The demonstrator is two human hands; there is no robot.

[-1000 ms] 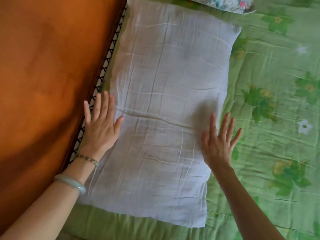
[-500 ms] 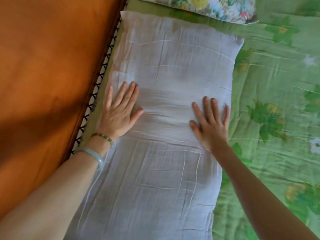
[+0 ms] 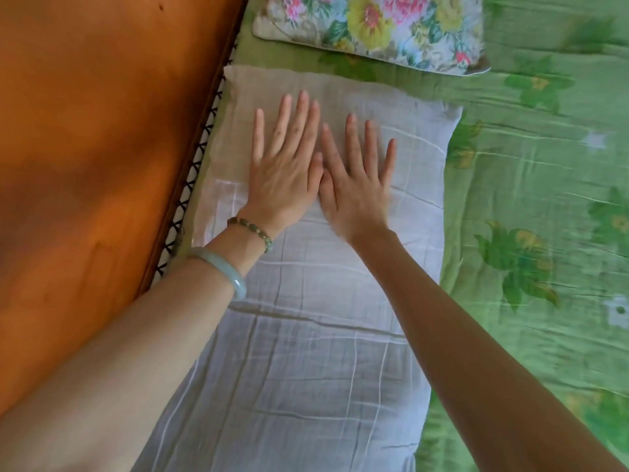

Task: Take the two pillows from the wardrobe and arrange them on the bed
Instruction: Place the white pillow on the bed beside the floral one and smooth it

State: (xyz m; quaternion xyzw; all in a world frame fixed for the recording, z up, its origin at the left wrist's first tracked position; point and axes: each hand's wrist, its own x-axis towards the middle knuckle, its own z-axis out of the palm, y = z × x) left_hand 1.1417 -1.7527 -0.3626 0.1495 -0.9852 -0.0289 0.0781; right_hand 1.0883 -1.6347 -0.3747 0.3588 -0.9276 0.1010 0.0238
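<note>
A long white pillow (image 3: 306, 335) with creased fabric lies flat on the green flowered bed sheet (image 3: 531, 206), close along the bed's left edge. My left hand (image 3: 286, 165) and my right hand (image 3: 354, 185) rest palm down, side by side and touching, on the pillow's far half. Fingers of both hands are spread and hold nothing. A second pillow (image 3: 374, 25) with a bright floral cover lies just beyond the white one, apart from it, its far part cut off by the frame.
An orange-brown wooden board (image 3: 102, 148) runs along the left side of the bed, with a black laced mat edge (image 3: 197, 172) between it and the pillow. The sheet stretches away on the right.
Both hands have slid forward along the white pillow and come together in its middle, from the pillow's two sides. The view has shifted forward, showing more of the floral pillow.
</note>
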